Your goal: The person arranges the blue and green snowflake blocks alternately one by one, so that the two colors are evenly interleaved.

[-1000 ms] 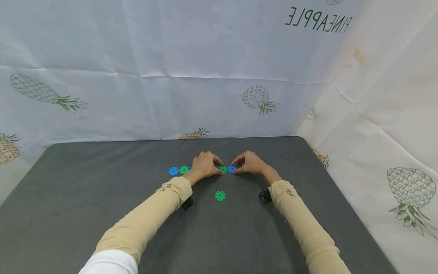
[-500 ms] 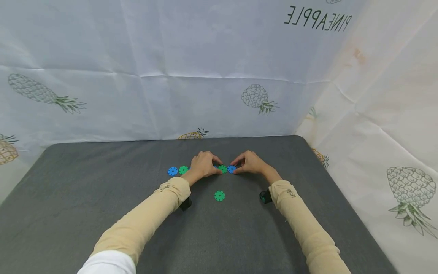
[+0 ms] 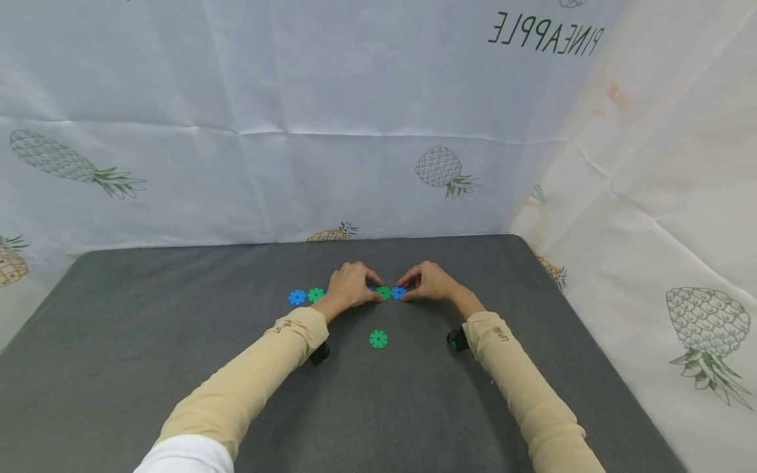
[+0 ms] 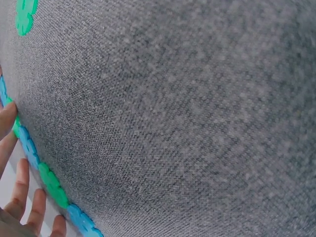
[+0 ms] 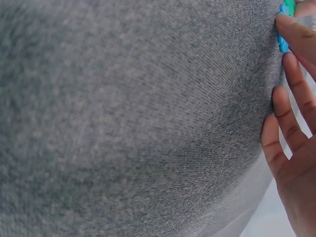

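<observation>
Flat notched discs in blue and green lie in a row across the table in the head view. My left hand [image 3: 350, 285] pinches a green disc [image 3: 383, 293] by its edges, between thumb and finger. To its right, my right hand [image 3: 433, 282] pinches a blue disc [image 3: 399, 293] that meets the green one edge to edge. Leftward in the row are another green disc [image 3: 316, 295] and, at the end, a blue disc [image 3: 298, 297]. My left hand hides the row's middle; the left wrist view shows a blue disc [image 4: 28, 146] there, alternating with green.
A loose green disc [image 3: 378, 339] lies nearer me on the dark grey table [image 3: 378, 407], between my forearms. Behind the table hangs a white cloth [image 3: 331, 79] printed with pineapples; another cloth side flanks the right edge.
Both hands keep their pinch on the two discs and hardly move. The whole head view shifts very slightly; the row and the loose green disc stay in place.
</observation>
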{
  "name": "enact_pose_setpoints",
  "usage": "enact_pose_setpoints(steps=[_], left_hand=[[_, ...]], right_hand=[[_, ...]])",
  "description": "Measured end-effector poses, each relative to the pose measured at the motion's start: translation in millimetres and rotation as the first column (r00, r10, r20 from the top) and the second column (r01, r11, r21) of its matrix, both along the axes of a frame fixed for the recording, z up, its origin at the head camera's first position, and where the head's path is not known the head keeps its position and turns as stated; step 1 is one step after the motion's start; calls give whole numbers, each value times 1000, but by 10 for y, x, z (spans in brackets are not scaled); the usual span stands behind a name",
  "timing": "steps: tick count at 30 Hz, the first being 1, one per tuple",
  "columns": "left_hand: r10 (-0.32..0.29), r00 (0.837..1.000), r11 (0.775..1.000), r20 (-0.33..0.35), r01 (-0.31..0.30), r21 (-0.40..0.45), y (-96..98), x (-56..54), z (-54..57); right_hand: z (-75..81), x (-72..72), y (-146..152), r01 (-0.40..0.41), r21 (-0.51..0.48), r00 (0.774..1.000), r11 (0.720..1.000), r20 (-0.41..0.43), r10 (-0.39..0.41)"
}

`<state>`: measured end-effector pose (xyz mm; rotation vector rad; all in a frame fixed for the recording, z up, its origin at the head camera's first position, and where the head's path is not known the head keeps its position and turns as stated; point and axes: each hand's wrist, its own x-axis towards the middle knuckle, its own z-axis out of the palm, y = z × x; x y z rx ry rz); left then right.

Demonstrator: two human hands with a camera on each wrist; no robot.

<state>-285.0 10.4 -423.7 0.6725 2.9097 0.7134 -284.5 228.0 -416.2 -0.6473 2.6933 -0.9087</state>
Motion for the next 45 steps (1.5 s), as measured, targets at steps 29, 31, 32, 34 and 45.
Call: enact_pose_setpoints(steps=[29,31,32,34,45], left_hand=[[-35,999,997,-25,37,64,117,9,14],[-36,999,997,-27,38,67,139,19,7],[-35,999,997,-27,37,70,150,22,4],[-32,999,997,-32,34,73,168,25,-4],[-40,998,996,-47,43,75,228,2,-42]], right_hand=[[103,257,214,-23,-355,995,935,79,55],[96,303,230,-28,-379,994,925,88,66],[87,326,239,-26,-387,993,922,94,68],[74,378,253,-35,-402,992,915,101,82],[-3,742,255,-105,-470,984,876,81,161]])
